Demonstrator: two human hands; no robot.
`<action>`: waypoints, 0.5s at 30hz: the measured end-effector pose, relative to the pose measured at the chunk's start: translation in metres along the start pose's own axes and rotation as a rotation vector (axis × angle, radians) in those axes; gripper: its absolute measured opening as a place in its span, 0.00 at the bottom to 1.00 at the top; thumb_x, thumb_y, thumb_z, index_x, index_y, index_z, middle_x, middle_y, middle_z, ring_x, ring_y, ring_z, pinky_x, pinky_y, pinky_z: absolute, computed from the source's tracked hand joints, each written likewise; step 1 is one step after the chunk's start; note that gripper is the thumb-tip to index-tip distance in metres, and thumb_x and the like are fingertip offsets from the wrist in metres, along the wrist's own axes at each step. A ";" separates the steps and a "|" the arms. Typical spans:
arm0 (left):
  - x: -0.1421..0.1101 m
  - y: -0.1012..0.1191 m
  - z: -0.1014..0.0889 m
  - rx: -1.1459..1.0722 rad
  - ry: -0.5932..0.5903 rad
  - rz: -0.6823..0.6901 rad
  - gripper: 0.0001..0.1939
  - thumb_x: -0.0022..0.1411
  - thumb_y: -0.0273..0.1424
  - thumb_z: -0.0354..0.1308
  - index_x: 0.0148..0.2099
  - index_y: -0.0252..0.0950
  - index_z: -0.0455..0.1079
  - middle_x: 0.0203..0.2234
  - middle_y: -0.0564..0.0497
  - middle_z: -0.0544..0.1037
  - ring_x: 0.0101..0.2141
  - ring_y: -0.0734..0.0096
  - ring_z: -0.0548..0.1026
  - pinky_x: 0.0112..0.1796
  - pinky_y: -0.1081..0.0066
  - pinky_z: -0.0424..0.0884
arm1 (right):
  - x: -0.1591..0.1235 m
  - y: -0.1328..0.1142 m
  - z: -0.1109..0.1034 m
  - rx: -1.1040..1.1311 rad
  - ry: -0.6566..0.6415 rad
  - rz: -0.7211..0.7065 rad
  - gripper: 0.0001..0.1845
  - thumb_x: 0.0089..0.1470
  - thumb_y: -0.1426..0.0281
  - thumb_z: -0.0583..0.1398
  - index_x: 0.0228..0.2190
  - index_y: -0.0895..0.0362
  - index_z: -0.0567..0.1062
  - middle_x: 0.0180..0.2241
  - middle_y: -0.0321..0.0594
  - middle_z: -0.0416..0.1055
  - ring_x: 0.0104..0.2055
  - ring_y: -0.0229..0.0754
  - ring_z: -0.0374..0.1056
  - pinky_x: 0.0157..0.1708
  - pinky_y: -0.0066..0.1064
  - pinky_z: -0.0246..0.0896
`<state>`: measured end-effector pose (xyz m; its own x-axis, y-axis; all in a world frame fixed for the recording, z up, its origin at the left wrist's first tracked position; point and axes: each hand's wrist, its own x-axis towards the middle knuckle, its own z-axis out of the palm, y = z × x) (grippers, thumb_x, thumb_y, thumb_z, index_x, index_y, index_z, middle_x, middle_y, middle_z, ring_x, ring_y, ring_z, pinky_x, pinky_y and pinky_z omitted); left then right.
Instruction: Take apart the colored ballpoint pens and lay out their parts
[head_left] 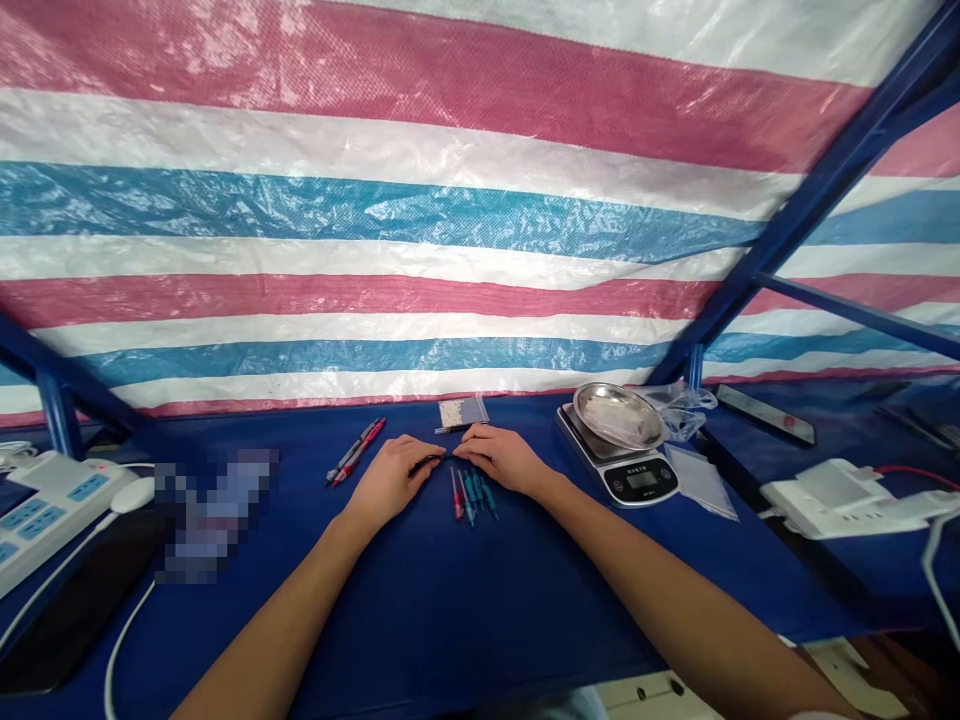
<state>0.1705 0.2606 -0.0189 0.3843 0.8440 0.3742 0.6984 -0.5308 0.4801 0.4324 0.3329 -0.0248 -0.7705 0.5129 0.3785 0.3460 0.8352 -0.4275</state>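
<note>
My left hand [391,478] and my right hand [504,456] meet at the middle of the blue table [450,600]. Both pinch the ends of a thin dark pen-like rod [429,461] held between them. Just below my right hand lie several small red and teal pen parts [471,494]. Two red and grey pens [357,450] lie to the left of my left hand. A small bag of tiny white parts [463,411] rests behind the hands.
A digital scale [630,472] with a steel bowl [618,414] stands at the right, clear plastic bags [699,480] beside it. White power strips sit at far left [45,505] and far right [840,492]. A striped tarp [450,200] hangs behind.
</note>
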 end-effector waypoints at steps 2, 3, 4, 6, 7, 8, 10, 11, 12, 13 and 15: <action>0.001 0.001 0.001 0.011 0.013 0.007 0.12 0.75 0.30 0.58 0.56 0.42 0.79 0.47 0.48 0.86 0.48 0.57 0.80 0.51 0.56 0.75 | 0.000 0.000 0.002 0.012 0.012 0.009 0.13 0.72 0.69 0.57 0.49 0.51 0.83 0.47 0.41 0.78 0.47 0.42 0.76 0.48 0.31 0.69; 0.000 0.001 0.001 0.018 0.018 0.007 0.12 0.75 0.30 0.59 0.56 0.42 0.79 0.47 0.48 0.86 0.48 0.58 0.80 0.51 0.56 0.75 | 0.000 0.000 0.003 0.019 0.019 0.015 0.13 0.72 0.69 0.58 0.49 0.50 0.83 0.46 0.41 0.79 0.47 0.42 0.76 0.48 0.31 0.70; 0.000 0.002 0.000 0.026 0.025 0.009 0.12 0.74 0.29 0.59 0.56 0.42 0.78 0.48 0.48 0.85 0.49 0.58 0.80 0.51 0.55 0.75 | 0.001 0.000 0.003 0.023 0.025 0.020 0.12 0.72 0.70 0.58 0.48 0.50 0.83 0.46 0.41 0.79 0.47 0.43 0.76 0.48 0.32 0.70; -0.002 0.004 -0.003 0.042 0.054 0.024 0.13 0.74 0.29 0.59 0.58 0.42 0.77 0.50 0.47 0.84 0.50 0.57 0.79 0.52 0.54 0.75 | 0.001 -0.001 0.003 0.024 0.035 0.033 0.12 0.71 0.70 0.59 0.48 0.50 0.82 0.46 0.40 0.79 0.47 0.43 0.76 0.49 0.33 0.70; -0.004 0.008 -0.006 0.051 0.077 0.042 0.14 0.74 0.29 0.59 0.59 0.42 0.77 0.51 0.46 0.84 0.51 0.57 0.79 0.53 0.54 0.75 | 0.001 -0.002 0.003 0.022 0.037 0.039 0.11 0.71 0.71 0.59 0.48 0.50 0.82 0.45 0.41 0.79 0.47 0.43 0.76 0.49 0.33 0.70; -0.006 0.013 -0.010 0.057 0.103 0.072 0.14 0.74 0.29 0.59 0.59 0.41 0.76 0.52 0.46 0.83 0.52 0.57 0.79 0.53 0.53 0.75 | 0.001 -0.003 0.003 0.020 0.039 0.046 0.11 0.71 0.71 0.59 0.48 0.51 0.81 0.45 0.41 0.78 0.47 0.44 0.76 0.49 0.34 0.70; -0.008 0.031 -0.023 0.057 0.157 0.166 0.15 0.74 0.27 0.59 0.59 0.41 0.76 0.52 0.45 0.83 0.51 0.58 0.79 0.53 0.54 0.76 | 0.002 -0.004 0.002 0.027 0.052 0.064 0.12 0.71 0.72 0.58 0.49 0.52 0.80 0.45 0.42 0.78 0.46 0.44 0.76 0.49 0.34 0.70; -0.008 0.045 -0.033 0.043 0.191 0.234 0.15 0.73 0.25 0.60 0.59 0.42 0.76 0.50 0.45 0.84 0.50 0.59 0.80 0.52 0.55 0.76 | 0.002 -0.005 0.001 0.036 0.063 0.072 0.12 0.72 0.72 0.57 0.49 0.53 0.80 0.45 0.43 0.78 0.46 0.44 0.76 0.49 0.34 0.70; -0.007 0.060 -0.046 0.014 0.232 0.295 0.17 0.71 0.24 0.61 0.59 0.41 0.76 0.49 0.45 0.84 0.49 0.60 0.81 0.51 0.56 0.77 | 0.002 -0.005 0.001 0.046 0.073 0.079 0.12 0.72 0.73 0.56 0.49 0.53 0.79 0.45 0.43 0.78 0.46 0.44 0.75 0.49 0.34 0.70; -0.004 0.077 -0.060 -0.027 0.291 0.338 0.18 0.70 0.23 0.63 0.59 0.41 0.76 0.49 0.45 0.84 0.48 0.60 0.81 0.50 0.57 0.78 | 0.002 -0.005 0.000 0.057 0.082 0.084 0.12 0.72 0.73 0.56 0.49 0.54 0.79 0.45 0.43 0.78 0.46 0.44 0.75 0.50 0.34 0.70; 0.003 0.112 -0.096 -0.103 0.373 0.374 0.18 0.69 0.22 0.63 0.58 0.41 0.77 0.49 0.45 0.84 0.49 0.60 0.81 0.50 0.58 0.79 | 0.002 -0.004 0.000 0.072 0.087 0.089 0.12 0.71 0.74 0.57 0.49 0.54 0.79 0.45 0.43 0.78 0.46 0.44 0.75 0.50 0.34 0.70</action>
<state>0.1921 0.1959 0.1118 0.3417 0.5216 0.7818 0.4847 -0.8105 0.3289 0.4299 0.3304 -0.0224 -0.6879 0.6024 0.4048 0.3694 0.7707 -0.5192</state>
